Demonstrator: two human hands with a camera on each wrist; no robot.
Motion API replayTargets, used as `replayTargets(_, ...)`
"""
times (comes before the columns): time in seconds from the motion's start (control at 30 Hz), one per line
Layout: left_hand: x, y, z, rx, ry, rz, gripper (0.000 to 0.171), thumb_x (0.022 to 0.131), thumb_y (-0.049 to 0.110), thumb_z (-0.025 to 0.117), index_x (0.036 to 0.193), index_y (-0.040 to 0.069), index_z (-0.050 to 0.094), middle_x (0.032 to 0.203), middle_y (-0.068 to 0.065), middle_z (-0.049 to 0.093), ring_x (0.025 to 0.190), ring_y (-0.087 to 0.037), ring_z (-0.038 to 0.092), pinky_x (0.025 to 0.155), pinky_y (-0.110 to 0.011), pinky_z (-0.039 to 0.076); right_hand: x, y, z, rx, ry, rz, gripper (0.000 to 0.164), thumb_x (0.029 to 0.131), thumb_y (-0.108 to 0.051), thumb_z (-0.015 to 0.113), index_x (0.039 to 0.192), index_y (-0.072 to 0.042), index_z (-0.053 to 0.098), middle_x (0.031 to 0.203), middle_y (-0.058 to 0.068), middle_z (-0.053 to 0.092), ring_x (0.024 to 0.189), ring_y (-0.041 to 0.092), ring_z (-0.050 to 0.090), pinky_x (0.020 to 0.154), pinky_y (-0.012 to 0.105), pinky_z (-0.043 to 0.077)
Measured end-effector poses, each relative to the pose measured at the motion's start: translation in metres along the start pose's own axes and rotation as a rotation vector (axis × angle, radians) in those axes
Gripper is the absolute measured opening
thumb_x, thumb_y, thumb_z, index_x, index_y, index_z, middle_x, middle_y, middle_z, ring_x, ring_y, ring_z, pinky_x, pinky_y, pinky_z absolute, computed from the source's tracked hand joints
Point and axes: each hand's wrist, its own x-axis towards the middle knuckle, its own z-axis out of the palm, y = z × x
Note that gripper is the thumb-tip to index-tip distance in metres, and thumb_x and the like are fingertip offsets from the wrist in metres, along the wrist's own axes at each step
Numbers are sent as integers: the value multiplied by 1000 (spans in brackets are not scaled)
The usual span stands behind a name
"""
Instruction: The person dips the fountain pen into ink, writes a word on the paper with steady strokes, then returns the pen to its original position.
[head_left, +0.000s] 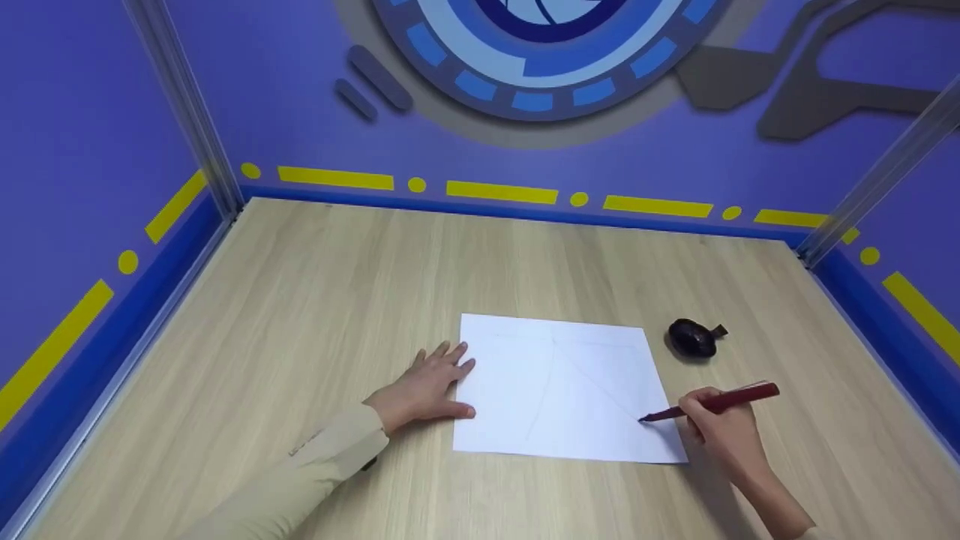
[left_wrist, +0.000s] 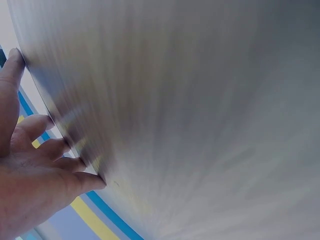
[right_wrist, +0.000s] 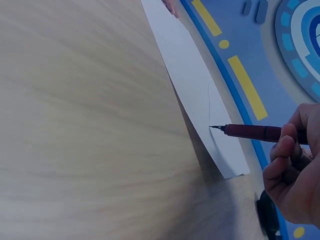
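Observation:
A white sheet of paper [head_left: 510, 390] lies on the wooden table, bearing a few thin drawn lines. One line runs slantwise from near the top middle down to the pen tip. My right hand [head_left: 724, 431] pinches a dark red fountain pen [head_left: 739, 396], its nib touching the paper near the lower right; the right wrist view also shows the pen [right_wrist: 250, 131] on the sheet [right_wrist: 185, 65]. Spread fingers of my left hand [head_left: 424, 386] rest on the paper's left edge. In the left wrist view, that hand [left_wrist: 40, 165] lies with its fingertips on the surface.
A small glossy black rounded object [head_left: 691, 339] with a short tab sits right of the paper's upper corner; its kind is unclear. The wooden table [head_left: 337, 300] is bounded by blue panels [head_left: 285, 127] at the back and both sides.

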Motion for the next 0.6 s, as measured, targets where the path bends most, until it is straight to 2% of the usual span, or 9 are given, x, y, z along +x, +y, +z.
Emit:
replayTargets(0.47,1,-1,0,-11,3,11,80,82,47,66,144,8,35,157,-12,19,146,-36,11,116,-59,10,-5,2,-11,-38,-1,80,14,87,-14,55,91,-1,56,54,-6,49,51,6,47,45,23,40)
replayTargets(0.6,0,-1,0,-8,5,13,80,82,47,66,144,8,36,157,-13,19,146,-36,11,116,-59,11,-5,3,-13,-24,3,80,12,87,-13,55,90,-2,56,54,-6,49,50,6,46,45,23,40)
